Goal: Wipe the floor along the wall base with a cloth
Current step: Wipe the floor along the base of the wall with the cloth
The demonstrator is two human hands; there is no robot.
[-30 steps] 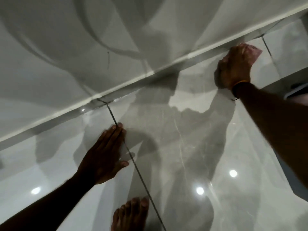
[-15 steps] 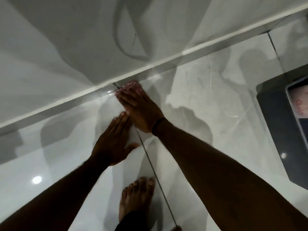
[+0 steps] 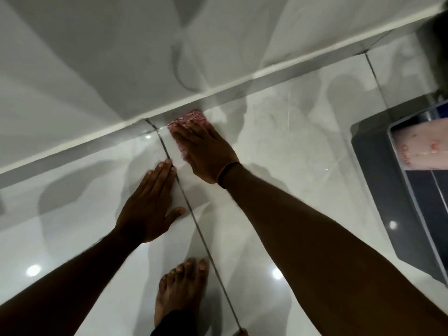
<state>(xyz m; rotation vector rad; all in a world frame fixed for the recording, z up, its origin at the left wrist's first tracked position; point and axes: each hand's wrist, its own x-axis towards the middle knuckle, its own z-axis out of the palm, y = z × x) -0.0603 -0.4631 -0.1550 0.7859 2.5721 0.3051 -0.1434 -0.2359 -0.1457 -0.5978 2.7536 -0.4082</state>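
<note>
A small red-and-white checked cloth [image 3: 192,118] lies flat on the glossy grey floor tile [image 3: 291,132], right against the wall base [image 3: 242,81]. My right hand [image 3: 206,151] presses down on it with the fingers stretched out; only the cloth's far edge and a strip at the left show. My left hand [image 3: 150,207] rests flat on the floor with its fingers together, just left of a dark grout line [image 3: 191,212], a short way nearer to me than the cloth. It holds nothing.
The white wall [image 3: 97,57] fills the top of the view. A dark grey object with a pale pink panel [image 3: 412,170] sits on the floor at the right. My bare foot [image 3: 181,287] stands near the bottom centre, next to the grout line.
My right hand swept the cloth left along the wall base from the far right to the grout line a second ago, then edged slightly right. My left hand stays planted.
</note>
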